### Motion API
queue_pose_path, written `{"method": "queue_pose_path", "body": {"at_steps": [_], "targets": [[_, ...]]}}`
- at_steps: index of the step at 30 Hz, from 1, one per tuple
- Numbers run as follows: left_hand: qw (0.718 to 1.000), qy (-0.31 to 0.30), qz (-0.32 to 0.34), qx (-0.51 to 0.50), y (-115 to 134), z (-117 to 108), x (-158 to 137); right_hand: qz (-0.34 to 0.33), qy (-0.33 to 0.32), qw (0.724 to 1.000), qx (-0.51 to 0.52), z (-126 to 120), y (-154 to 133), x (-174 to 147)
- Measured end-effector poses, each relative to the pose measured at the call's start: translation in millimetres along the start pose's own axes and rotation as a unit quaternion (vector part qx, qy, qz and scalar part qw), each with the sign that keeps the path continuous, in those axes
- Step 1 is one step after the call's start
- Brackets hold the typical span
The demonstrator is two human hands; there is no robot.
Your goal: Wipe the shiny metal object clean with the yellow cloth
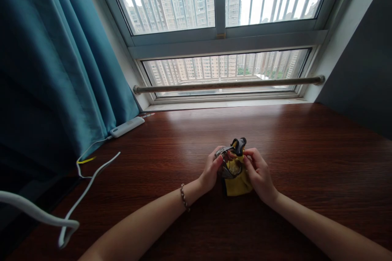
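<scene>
Both my hands meet on a yellow pouch point(237, 179) lying on the bench point(306, 151), well clear of the white power strip point(127, 127). My left hand point(210, 170) grips its metal clasp point(225, 159); my right hand point(259, 173) pinches the yellow fabric.

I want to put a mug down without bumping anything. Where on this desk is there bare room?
The desk is bare right of the right hand, out to the dark wall, and between the hands and the window sill. It is crowded on the left: the power strip and white cable lie by the curtain. The left hand and right hand hold a yellow pouch.
</scene>
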State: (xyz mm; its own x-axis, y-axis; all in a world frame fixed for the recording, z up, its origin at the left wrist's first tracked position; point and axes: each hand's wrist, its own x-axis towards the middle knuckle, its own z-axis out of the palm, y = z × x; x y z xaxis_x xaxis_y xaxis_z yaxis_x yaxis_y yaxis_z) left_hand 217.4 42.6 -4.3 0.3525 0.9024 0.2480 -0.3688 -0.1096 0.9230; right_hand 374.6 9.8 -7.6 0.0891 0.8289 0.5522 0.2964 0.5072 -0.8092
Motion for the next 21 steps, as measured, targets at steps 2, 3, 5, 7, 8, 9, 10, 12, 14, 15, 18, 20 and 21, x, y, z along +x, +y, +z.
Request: {"method": "queue_pose_path", "body": {"at_steps": [2,3,5,7,8,9,10,12,14,15,18,20,21], "targets": [[1.000,-0.004,-0.009,0.004,1.1,0.6,-1.2,-0.024,0.001,1.000,-0.008,-0.9,-1.2,0.9],[1.000,-0.005,-0.015,0.007,1.5,0.7,-1.7,-0.036,0.000,0.999,-0.012,-1.4,-2.3,1.2],[1.000,-0.006,-0.023,0.013,1.2,0.6,-2.0,-0.055,-0.004,0.998,-0.017,-2.4,-4.7,1.3],[0.999,-0.002,-0.028,0.017,-0.3,0.0,-1.8,-0.066,-0.010,0.998,-0.021,-3.2,-6.3,0.8],[0.999,0.003,-0.028,0.019,-1.4,-0.4,-1.5,-0.070,-0.015,0.997,-0.022,-3.5,-6.8,0.5],[0.999,0.007,-0.028,0.020,-2.6,-0.8,-1.2,-0.074,-0.020,0.997,-0.023,-3.7,-7.2,0.0],[0.999,0.011,-0.027,0.022,-3.7,-1.1,-0.8,-0.079,-0.025,0.996,-0.024,-3.8,-7.4,-0.3],[0.999,0.015,-0.026,0.028,-5.1,-1.3,-0.4,-0.086,-0.030,0.996,-0.026,-3.7,-7.6,-0.9],[0.999,0.012,-0.028,0.038,-5.0,-0.7,-0.7,-0.094,-0.032,0.995,-0.027,-3.4,-7.9,-1.3],[0.999,0.008,-0.029,0.043,-4.5,-0.1,-1.0,-0.099,-0.033,0.994,-0.028,-3.4,-8.0,-1.4],[0.998,0.004,-0.032,0.054,-2.9,2.4,-2.0,-0.118,-0.043,0.992,-0.031,-3.7,-8.4,-1.9],[0.998,0.012,-0.031,0.053,-3.0,3.7,-1.9,-0.132,-0.054,0.989,-0.032,-4.1,-9.7,-2.7],[0.998,0.018,-0.031,0.051,-3.7,3.9,-1.6,-0.140,-0.061,0.988,-0.032,-4.2,-11.0,-3.2]]}}
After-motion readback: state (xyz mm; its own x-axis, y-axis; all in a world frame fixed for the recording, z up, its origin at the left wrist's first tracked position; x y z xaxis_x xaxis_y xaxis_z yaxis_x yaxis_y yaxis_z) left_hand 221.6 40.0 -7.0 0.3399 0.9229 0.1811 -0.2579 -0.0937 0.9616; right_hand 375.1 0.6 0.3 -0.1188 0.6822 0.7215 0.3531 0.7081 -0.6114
